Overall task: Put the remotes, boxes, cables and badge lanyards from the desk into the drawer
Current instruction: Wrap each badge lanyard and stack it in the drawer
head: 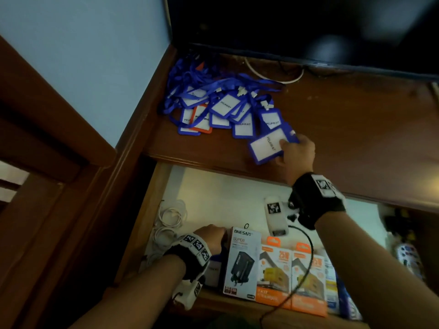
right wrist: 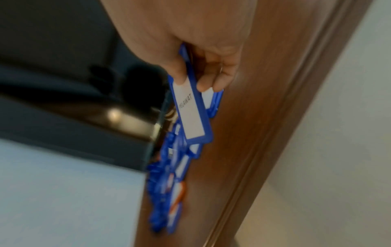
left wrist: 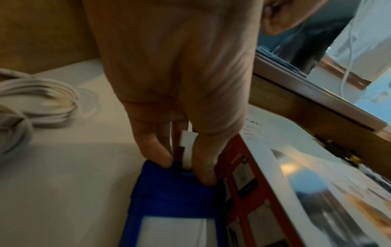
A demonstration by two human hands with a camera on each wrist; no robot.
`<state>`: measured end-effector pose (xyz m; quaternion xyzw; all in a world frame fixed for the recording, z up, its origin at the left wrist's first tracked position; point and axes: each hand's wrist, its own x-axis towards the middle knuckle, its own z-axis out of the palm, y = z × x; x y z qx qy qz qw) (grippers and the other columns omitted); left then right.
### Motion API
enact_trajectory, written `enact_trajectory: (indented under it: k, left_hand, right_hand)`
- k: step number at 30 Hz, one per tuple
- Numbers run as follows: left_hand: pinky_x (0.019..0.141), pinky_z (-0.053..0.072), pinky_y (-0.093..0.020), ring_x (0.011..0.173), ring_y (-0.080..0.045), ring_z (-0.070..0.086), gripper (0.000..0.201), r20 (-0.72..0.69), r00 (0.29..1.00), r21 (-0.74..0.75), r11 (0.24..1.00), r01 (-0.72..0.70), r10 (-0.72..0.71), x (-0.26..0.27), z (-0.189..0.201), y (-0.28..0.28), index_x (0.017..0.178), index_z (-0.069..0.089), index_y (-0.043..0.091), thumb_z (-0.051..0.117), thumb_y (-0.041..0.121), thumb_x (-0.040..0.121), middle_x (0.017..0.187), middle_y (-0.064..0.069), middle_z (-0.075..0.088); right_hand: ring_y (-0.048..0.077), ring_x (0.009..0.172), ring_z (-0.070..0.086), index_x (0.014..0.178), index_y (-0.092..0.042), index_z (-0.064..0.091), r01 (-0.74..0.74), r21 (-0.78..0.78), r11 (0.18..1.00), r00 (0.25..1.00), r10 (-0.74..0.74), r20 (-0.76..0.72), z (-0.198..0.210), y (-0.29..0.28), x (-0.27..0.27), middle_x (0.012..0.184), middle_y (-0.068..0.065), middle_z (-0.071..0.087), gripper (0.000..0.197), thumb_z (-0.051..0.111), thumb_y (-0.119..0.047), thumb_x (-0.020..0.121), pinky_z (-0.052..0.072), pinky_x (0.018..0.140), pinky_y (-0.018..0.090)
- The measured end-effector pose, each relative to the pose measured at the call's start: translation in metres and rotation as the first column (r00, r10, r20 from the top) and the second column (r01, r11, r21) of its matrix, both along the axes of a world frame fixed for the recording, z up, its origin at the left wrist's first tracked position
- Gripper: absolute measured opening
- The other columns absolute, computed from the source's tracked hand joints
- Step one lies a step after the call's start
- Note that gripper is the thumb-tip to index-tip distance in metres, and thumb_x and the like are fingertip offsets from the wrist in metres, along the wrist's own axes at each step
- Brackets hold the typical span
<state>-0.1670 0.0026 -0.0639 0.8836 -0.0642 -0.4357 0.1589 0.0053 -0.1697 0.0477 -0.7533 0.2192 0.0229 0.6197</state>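
A pile of blue badge lanyards (head: pixel 213 105) lies at the desk's back left, one with an orange frame. At the pile's near end my right hand (head: pixel 288 148) pinches a blue badge holder (head: pixel 267 146) marked PELAWAT; in the right wrist view the right hand (right wrist: pixel 194 81) holds that badge (right wrist: pixel 192 115) between thumb and fingers. Down in the open drawer (head: pixel 213 198), my left hand (head: pixel 211 235) holds another blue badge (left wrist: pixel 173 200) by its top clip, against the side of a white ONESAM box (head: pixel 241 262). Two orange boxes (head: pixel 276 276), a white remote (head: pixel 275 216) and coiled white cables (head: pixel 169 217) lie in the drawer.
A dark screen (head: pixel 308 24) hangs over the back of the wooden desk (head: pixel 356 119), with a white cable (head: pixel 273 78) under it. A wooden door frame (head: pixel 47 138) stands at the left. A black wrist-camera cord (head: pixel 306 264) crosses the orange boxes.
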Motion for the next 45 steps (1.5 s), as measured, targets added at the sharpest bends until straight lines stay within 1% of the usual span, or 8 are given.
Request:
enact_trajectory:
  k: [6,13,18,21,28,34,39,45]
  left_hand:
    - [0.098,0.044,-0.039,0.115,-0.030,0.052,0.049,0.078,0.989,0.007,0.992,-0.123,0.122,0.002,0.005,-0.004,0.127,0.051,0.019,0.065,0.034,0.083,0.127,-0.009,0.046]
    - [0.084,0.042,-0.027,0.103,-0.024,0.056,0.020,0.315,0.845,-0.174,0.901,-0.397,0.433,0.010,0.041,-0.048,0.097,0.067,0.012,0.049,0.019,0.090,0.106,-0.007,0.060]
    - [0.092,0.048,-0.036,0.099,-0.016,0.064,0.036,0.020,0.658,-0.565,0.552,-0.614,0.753,-0.002,0.091,-0.090,0.097,0.068,0.028,0.037,0.046,0.100,0.105,0.000,0.070]
    - [0.087,0.051,-0.038,0.095,-0.022,0.068,0.046,-0.146,0.670,-0.663,0.431,-0.612,0.728,-0.006,0.117,-0.107,0.100,0.069,0.018,0.037,0.051,0.097,0.102,-0.008,0.072]
    - [0.086,0.053,-0.046,0.095,-0.027,0.067,0.024,-0.073,0.842,-0.676,0.594,-0.436,0.535,-0.002,0.134,-0.115,0.109,0.063,0.016,0.067,0.025,0.088,0.103,-0.009,0.070]
    - [0.081,0.056,-0.038,0.093,-0.024,0.068,0.036,-0.131,0.928,-0.728,0.601,-0.329,0.350,-0.009,0.162,-0.088,0.122,0.058,0.018,0.067,0.014,0.088,0.109,-0.010,0.069]
    - [0.083,0.054,-0.041,0.095,-0.027,0.066,0.041,-0.191,0.919,-0.757,0.544,-0.362,0.345,-0.013,0.178,-0.052,0.119,0.057,0.026,0.062,0.000,0.087,0.113,-0.016,0.066]
    - [0.083,0.054,-0.043,0.091,-0.027,0.067,0.036,-0.181,0.860,-0.744,0.506,-0.437,0.478,-0.012,0.178,-0.017,0.113,0.063,0.020,0.062,-0.004,0.086,0.107,-0.015,0.070]
  right_hand:
    - [0.012,0.069,0.062,0.088,-0.016,0.057,-0.050,0.243,0.969,0.990,0.016,0.139,0.028,-0.049,-0.080,0.081,0.001,0.064,0.015,0.053,-0.002,0.094,0.050,0.051,0.022]
    - [0.006,0.060,0.056,0.086,-0.016,0.058,-0.230,0.212,0.950,0.968,0.202,0.146,0.015,-0.086,-0.143,0.071,-0.002,0.059,0.023,0.052,0.005,0.090,0.045,0.053,0.023]
    - [0.019,0.072,0.056,0.089,-0.012,0.059,-0.316,0.190,0.929,0.948,0.303,0.097,0.008,-0.094,-0.168,0.077,0.003,0.061,0.016,0.055,0.003,0.090,0.044,0.061,0.032]
    - [0.020,0.073,0.058,0.088,-0.013,0.061,-0.325,0.188,0.927,0.945,0.314,0.086,0.010,-0.097,-0.179,0.079,0.004,0.063,0.014,0.057,0.001,0.090,0.047,0.063,0.034]
    - [0.020,0.080,0.059,0.093,-0.010,0.061,-0.313,0.139,0.940,0.946,0.296,0.130,0.016,-0.102,-0.184,0.090,0.006,0.063,0.012,0.064,-0.001,0.086,0.049,0.060,0.021]
    - [0.034,0.103,0.058,0.119,-0.028,0.061,-0.504,0.254,0.826,0.860,0.450,0.241,0.024,-0.089,-0.188,0.120,0.004,0.059,0.050,0.070,-0.038,0.071,0.049,0.086,0.050]
    - [0.029,0.071,0.052,0.090,0.010,0.060,-0.525,0.372,0.765,0.850,0.448,0.278,0.026,-0.060,-0.192,0.080,0.022,0.057,0.078,0.065,-0.065,0.071,0.043,0.067,0.036]
    - [0.018,0.052,0.028,0.059,-0.018,0.054,-0.462,0.306,0.833,0.886,0.414,0.209,0.030,-0.044,-0.196,0.058,0.007,0.035,0.032,0.062,-0.035,0.086,0.023,0.052,0.030]
